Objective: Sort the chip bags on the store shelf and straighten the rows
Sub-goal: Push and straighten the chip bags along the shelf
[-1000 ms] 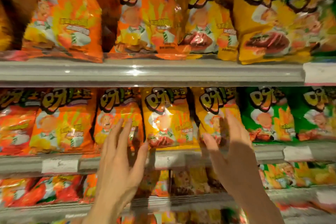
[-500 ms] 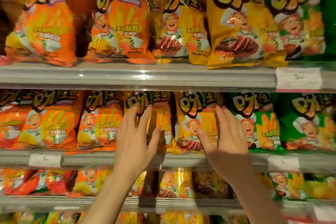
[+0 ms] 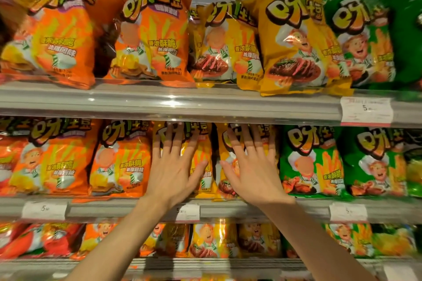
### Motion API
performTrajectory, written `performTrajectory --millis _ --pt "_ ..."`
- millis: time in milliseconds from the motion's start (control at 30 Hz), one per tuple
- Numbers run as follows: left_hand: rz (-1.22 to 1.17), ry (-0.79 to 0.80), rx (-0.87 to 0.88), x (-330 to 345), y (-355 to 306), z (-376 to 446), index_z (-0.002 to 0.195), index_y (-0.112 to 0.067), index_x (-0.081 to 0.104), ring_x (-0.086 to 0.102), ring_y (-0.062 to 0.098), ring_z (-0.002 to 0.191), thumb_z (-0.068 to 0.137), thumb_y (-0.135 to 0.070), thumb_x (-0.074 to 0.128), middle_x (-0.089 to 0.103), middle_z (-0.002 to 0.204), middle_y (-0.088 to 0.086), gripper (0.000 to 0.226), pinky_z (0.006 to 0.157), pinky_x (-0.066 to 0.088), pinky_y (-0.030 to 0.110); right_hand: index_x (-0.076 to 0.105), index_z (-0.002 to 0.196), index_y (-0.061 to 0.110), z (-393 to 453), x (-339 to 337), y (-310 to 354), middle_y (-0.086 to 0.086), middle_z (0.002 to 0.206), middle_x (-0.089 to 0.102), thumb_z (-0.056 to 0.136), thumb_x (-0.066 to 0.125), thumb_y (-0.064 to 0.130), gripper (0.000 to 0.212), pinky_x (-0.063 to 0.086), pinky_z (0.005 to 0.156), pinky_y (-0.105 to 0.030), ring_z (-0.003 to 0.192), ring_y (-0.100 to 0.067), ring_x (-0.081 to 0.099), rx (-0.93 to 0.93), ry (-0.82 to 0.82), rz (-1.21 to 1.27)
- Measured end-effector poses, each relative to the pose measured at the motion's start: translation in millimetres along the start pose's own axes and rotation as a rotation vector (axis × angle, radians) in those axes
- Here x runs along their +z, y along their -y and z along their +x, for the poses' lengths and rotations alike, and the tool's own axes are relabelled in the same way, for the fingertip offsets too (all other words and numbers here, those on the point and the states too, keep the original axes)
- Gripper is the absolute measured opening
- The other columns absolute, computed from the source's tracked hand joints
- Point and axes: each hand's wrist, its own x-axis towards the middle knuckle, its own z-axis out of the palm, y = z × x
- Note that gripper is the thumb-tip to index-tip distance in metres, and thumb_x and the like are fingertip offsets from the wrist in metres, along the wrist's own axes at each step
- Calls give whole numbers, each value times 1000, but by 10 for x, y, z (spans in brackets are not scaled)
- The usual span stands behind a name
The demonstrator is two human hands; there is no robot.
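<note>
Two yellow chip bags on the middle shelf (image 3: 228, 209) are being pressed back by a pair of bare hands. The left hand (image 3: 175, 166) is being laid flat on the left yellow bag (image 3: 201, 150), fingers straight and spread, its grip apart and clamped on nothing. The right hand (image 3: 251, 166) is being laid the same way on the right yellow bag (image 3: 225, 157), its grip likewise apart. The two bags are standing side by side between the orange bags (image 3: 121, 159) and the green bags (image 3: 310, 162). For the step to be done well, even pressure is probably being called for across both palms, so that the faces are being squared to the shelf edge without the contents being crushed. Beyond, on the upper shelf (image 3: 182, 100), a yellow steak-picture bag (image 3: 294, 48) is jutting forward past its neighbours and overhanging the shelf edge.
</note>
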Motion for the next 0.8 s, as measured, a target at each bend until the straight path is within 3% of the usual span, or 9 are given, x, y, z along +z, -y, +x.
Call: performTrajectory --millis 200,400,600,700,800 --pt "33 4 31 -9 24 -22 160 -27 21 15 33 154 100 -68 23 22 166 14 72 121 16 60 17 159 28 -32 43 90 -12 161 32 99 26 58 67 6 120 -64 153 -33 14 104 -17 -15" --pt "82 -9 14 29 9 -29 161 -27 14 -8 31 156 98 -69 23 -1 169 12 76 123 7 60 25 159 26 -36 72 148 -15 159 35 98 32 57 69 14 116 -69 151 -37 21 143 -53 -44" --pt "69 20 5 2 -1 -27 161 -28 11 -9 30 156 98 -70 22 -3 169 11 77 121 5 63 22 160 26 -36 54 148 -15 161 31 100 21 64 71 11 117 -68 152 -37 19 136 -42 -55" --pt "36 28 20 -57 42 -66 161 -30 14 1 29 156 100 -69 21 4 170 10 73 123 8 59 26 156 23 -50 28 103 -12 160 33 100 16 64 70 6 121 -62 152 -33 18 115 -31 2" --pt "-11 -18 0 -176 152 -123 152 -23 37 32 31 147 103 -58 28 36 158 13 61 119 26 53 40 145 16 -54 -65 98 -11 145 48 101 24 59 64 15 121 -57 141 -31 34 80 -91 65"
